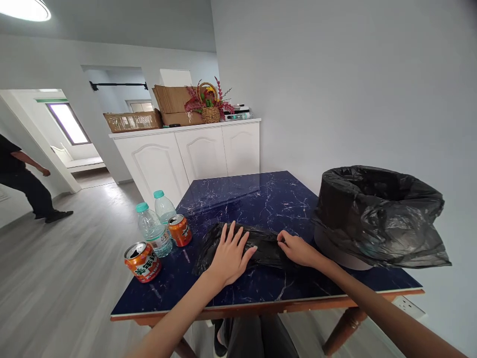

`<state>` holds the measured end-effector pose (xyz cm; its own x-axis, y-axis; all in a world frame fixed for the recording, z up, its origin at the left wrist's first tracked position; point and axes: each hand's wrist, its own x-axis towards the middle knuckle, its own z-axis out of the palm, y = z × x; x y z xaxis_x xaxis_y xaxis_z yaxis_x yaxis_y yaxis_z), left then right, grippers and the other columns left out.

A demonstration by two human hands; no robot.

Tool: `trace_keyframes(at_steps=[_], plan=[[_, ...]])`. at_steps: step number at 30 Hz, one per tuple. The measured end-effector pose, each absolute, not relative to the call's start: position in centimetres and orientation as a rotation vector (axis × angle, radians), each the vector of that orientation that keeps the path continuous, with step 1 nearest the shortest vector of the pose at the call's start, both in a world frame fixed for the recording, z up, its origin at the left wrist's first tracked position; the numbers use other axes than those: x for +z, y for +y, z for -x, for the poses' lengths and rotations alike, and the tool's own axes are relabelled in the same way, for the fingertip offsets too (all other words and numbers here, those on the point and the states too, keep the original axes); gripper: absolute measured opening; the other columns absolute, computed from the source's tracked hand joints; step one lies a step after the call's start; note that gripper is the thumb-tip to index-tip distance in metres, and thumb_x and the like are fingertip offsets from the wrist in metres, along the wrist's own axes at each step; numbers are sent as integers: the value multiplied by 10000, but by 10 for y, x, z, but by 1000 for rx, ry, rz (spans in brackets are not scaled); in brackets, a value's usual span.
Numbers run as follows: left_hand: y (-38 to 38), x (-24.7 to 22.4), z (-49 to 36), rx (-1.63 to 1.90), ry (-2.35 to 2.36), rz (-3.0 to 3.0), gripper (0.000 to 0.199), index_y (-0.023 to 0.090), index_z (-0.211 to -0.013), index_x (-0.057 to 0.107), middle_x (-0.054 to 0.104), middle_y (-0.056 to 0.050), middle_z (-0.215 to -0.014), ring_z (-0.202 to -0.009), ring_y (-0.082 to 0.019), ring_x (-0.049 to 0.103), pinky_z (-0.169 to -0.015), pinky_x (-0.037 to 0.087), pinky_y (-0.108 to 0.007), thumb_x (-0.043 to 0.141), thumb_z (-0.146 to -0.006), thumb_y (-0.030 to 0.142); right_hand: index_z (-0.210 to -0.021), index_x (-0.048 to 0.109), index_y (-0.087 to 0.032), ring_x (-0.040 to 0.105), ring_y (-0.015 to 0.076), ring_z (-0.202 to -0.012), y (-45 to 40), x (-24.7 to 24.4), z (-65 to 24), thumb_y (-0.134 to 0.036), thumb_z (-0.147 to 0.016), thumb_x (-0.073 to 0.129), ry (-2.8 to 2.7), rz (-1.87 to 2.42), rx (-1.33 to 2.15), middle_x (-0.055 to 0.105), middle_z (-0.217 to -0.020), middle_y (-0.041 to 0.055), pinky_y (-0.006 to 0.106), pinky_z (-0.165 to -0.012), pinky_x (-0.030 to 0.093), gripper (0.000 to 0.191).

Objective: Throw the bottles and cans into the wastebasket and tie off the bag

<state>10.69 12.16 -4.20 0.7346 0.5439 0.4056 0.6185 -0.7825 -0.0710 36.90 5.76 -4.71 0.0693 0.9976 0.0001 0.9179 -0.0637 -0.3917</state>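
Note:
A black plastic garbage bag (265,249) lies flattened and folded on the dark blue marbled table (286,199). Across its left part rests my left hand (231,254), palm down with the fingers spread. At the bag's right end, my right hand (295,248) has thumb and fingertips closed together on the plastic. To the right stands a trash bin (337,251) lined with another black bag (402,219) that hangs over its rim.
Two clear bottles with teal caps (153,229) and two orange drink cans (143,263) stand along the table's left edge. Behind is a white cabinet (203,154) bearing cardboard boxes (134,121) and a flower basket (210,114). Another person (22,184) is at far left.

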Motion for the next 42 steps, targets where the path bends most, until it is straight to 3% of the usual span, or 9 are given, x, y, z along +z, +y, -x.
trace_keyframes(at_steps=[4,6,10,15,22,27,30,35,42], plan=[[136,-58,-124,-546,-1013,2715,624,169,-1584,486,499,-146,-1626,-1591,-375,293,-1296,223,-631,284,-1114,525,-1400,555,-163,630,344,-1253,45,-37,-342,-246,-1084,293,-1853,1995,59,653,-1360,213,459,-1017,437,419],[142,-71,-129,-518,-1038,2716,626,183,-1611,445,448,-147,-1661,-1588,-386,296,-1283,236,-647,279,-1112,524,-1496,518,-167,491,339,-1435,41,-39,-325,-261,-1093,264,-1959,1765,-150,553,-1531,187,506,-1179,334,485],[153,-90,-127,-489,-1094,2728,630,189,-1653,363,356,-142,-1711,-1602,-386,256,-1279,234,-650,276,-1116,508,-1579,475,-165,334,287,-1569,49,-60,-315,-339,-1124,219,-2152,1563,-230,453,-1656,120,534,-1302,191,550],[173,-94,-99,-464,-1144,2784,652,251,-1665,339,366,-83,-1711,-1603,-351,269,-1278,250,-633,291,-1104,579,-1644,391,-237,246,307,-1610,71,-91,-349,-617,-1102,197,-2133,1817,2,333,-1720,99,615,-1300,171,690],[197,-78,-53,-497,-1170,2765,607,212,-1601,465,489,-108,-1638,-1541,-341,411,-1177,450,-562,346,-1100,532,-1661,339,-304,200,243,-1625,76,-101,-369,-575,-1120,178,-2154,1776,83,262,-1748,35,551,-1317,181,626],[175,-60,-87,-653,-1103,2727,475,164,-1457,618,630,-150,-1501,-1439,-303,543,-1246,386,-554,340,-1103,318,-1658,347,-292,206,241,-1623,74,-99,-364,-567,-1122,181,-2157,1784,42,275,-1743,47,560,-1316,184,625],[155,-60,-129,-688,-916,2839,486,184,-1505,564,555,-99,-1588,-1511,-256,461,-1280,361,-488,320,-1120,352,-1654,361,-261,207,240,-1623,75,-98,-364,-571,-1120,164,-2177,1818,29,272,-1741,64,557,-1315,186,648],[152,-83,-160,-482,-827,2957,636,232,-1665,339,373,-78,-1706,-1605,-294,283,-1289,307,-543,253,-1117,543,-1669,319,-271,204,245,-1623,75,-100,-365,-579,-1117,177,-2178,1819,36,247,-1748,47,553,-1316,199,648],[186,-94,-100,-498,-1152,2811,591,304,-1632,412,396,-44,-1697,-1597,-327,298,-1274,284,-599,313,-1105,553,-1657,351,-297,215,242,-1621,75,-100,-364,-594,-1112,172,-2155,1823,33,272,-1743,40,551,-1314,197,646]])
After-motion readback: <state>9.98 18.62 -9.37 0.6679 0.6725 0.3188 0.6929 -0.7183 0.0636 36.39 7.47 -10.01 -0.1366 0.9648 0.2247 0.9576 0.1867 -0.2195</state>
